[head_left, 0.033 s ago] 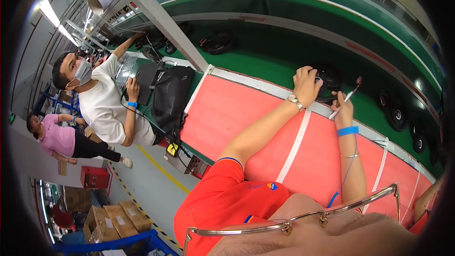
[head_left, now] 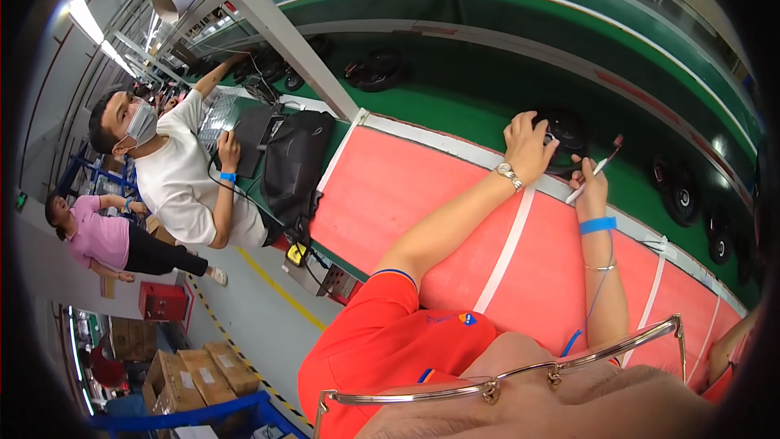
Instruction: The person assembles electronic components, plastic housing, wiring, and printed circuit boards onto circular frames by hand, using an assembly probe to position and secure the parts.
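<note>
Head view shows your left hand spread over the near edge of a black round wheel on the green conveyor belt, fingers loosely curled on its rim rather than clamped around it. A metal watch sits on that wrist, just behind the hand. Your right hand is just beside the left, on the near side of the same wheel, closed in a narrow pinch on a white pen whose red tip points up and away from the grip. A blue wristband circles that wrist, below the pinch.

Both forearms lie over the red work mat, which stretches back from the hands toward you. Further black wheels rest on the belt to the right of the pen hand, well apart from it.

Compared with the earlier frame, nothing has visibly shifted: both hands, the pen and the wheel keep the same places.

Far off to the left of your grip, a masked person in a white shirt works at a black bag.
</note>
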A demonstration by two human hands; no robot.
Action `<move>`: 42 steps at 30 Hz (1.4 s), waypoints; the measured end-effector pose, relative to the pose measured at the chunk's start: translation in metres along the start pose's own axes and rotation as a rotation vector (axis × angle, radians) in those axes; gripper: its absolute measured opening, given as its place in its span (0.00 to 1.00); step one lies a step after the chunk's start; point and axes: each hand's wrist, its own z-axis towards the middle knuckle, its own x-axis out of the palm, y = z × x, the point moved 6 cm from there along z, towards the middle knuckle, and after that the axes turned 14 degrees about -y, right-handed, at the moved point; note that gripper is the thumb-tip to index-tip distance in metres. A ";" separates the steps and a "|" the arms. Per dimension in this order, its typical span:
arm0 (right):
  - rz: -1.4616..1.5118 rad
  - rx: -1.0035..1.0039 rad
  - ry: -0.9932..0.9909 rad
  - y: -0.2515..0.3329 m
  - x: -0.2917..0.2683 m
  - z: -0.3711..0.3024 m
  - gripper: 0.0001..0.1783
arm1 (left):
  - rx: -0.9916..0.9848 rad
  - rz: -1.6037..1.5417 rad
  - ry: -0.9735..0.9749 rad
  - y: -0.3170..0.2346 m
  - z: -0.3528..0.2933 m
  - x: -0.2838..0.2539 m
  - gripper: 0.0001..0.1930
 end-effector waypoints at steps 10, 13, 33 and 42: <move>-0.098 -0.240 -0.160 0.009 -0.007 -0.007 0.23 | -0.117 -0.077 -0.020 0.013 -0.009 -0.004 0.25; -0.091 -0.245 -0.190 0.009 -0.006 -0.007 0.18 | -0.122 -0.284 -0.169 -0.018 0.011 -0.044 0.17; -0.070 -0.297 -0.144 0.024 -0.003 -0.018 0.11 | 0.552 -1.105 -1.107 -0.138 -0.068 -0.342 0.10; -0.104 -0.387 -0.115 0.029 0.007 -0.031 0.10 | 0.575 -1.201 -0.988 -0.130 -0.095 -0.355 0.14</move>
